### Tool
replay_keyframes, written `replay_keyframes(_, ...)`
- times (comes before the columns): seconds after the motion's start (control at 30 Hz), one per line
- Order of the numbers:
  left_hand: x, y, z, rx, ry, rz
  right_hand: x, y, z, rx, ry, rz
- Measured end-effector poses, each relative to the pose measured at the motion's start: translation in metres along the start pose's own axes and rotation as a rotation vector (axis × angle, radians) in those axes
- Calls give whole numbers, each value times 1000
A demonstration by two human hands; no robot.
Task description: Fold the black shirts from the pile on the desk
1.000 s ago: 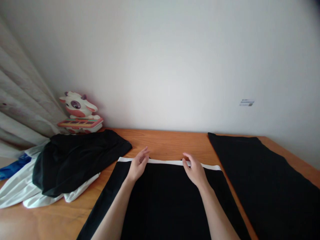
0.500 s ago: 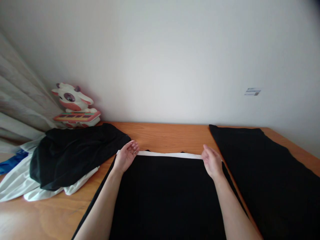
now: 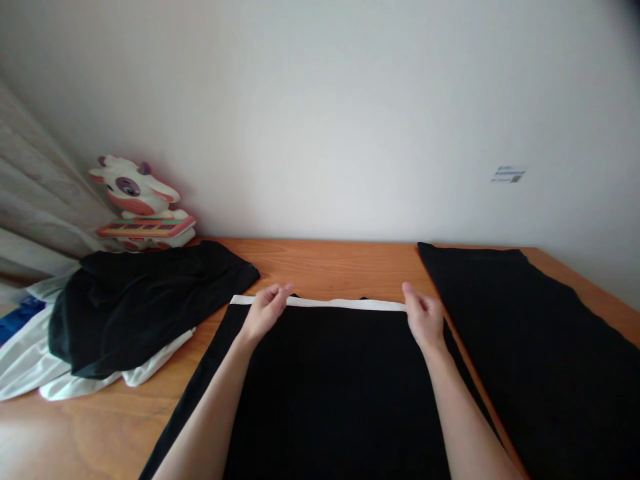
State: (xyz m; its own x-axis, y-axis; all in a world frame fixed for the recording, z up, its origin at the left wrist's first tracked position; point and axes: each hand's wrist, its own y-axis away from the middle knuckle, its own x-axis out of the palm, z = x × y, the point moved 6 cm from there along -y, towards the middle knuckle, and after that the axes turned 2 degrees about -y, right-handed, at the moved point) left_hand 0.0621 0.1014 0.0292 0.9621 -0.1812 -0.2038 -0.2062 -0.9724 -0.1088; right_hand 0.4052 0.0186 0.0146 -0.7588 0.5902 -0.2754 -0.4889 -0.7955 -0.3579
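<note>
A black garment (image 3: 340, 387) with a white band (image 3: 370, 305) along its far edge lies spread out in front of me. My left hand (image 3: 269, 311) is closed at the left part of this band, fingers curled in and thumb on top. Toward the band's right end, my right hand (image 3: 425, 319) is closed too, its thumb pointing up. Both hands appear to pinch the edge, though my own fingers cover the exact grip. The band's left corner sticks out past my left hand, while the right corner is hidden behind my right hand.
On the wooden table (image 3: 340, 260), another black garment (image 3: 520, 320) lies flat at the right. A heap with a black cloth (image 3: 135, 310) and white cloth (image 3: 20, 363) is at the left. Behind it stands a cow toy keyboard (image 3: 147, 229), near a curtain (image 3: 40, 167) and the wall (image 3: 320, 120).
My left hand has gone from fingers spread to closed and has shifted a little right along the white band. My right hand's fingers have curled in more tightly. The view has tilted slightly.
</note>
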Motion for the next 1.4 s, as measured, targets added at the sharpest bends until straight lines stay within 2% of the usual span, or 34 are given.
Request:
replay_keyframes(0.07, 34, 13, -4, 22, -231, 306, 18, 9, 18, -73, 69, 141)
replay_keyframes(0.1, 47, 20, -5, 38, -320, 412, 29, 14, 27, -91, 66, 225)
replay_keyframes(0.17, 61, 28, -6, 110, -507, 470, 53, 27, 41, -109, 59, 409)
replay_keyframes(0.23, 66, 31, -8, 214, -681, 401, 71, 39, 48, -120, 65, 532)
replay_keyframes(0.3, 67, 32, -9, 291, -787, 323, 81, 49, 50, -145, 107, 578)
replay_keyframes(0.6, 73, 44, -11, 439, -920, 287, 85, 57, 44, -213, 244, 576)
replay_keyframes(0.67, 75, 48, -13, 489, -917, 312, 85, 57, 45, -210, 237, 567)
replay_keyframes(0.8, 81, 56, -17, 610, -855, 490, 84, 57, 46, -201, 222, 558)
replay_keyframes(0.9, 82, 57, -17, 597, -823, 553, 83, 56, 45, -186, 210, 560)
replay_keyframes(1.07, 84, 60, -18, 570, -876, 513, 83, 54, 44, -178, 212, 556)
replay_keyframes(1.2, 88, 61, -18, 523, -910, 399, 85, 55, 44, -215, 240, 558)
replay_keyframes(1.4, 98, 70, -19, 359, -1049, 187, 86, 56, 44, -256, 278, 546)
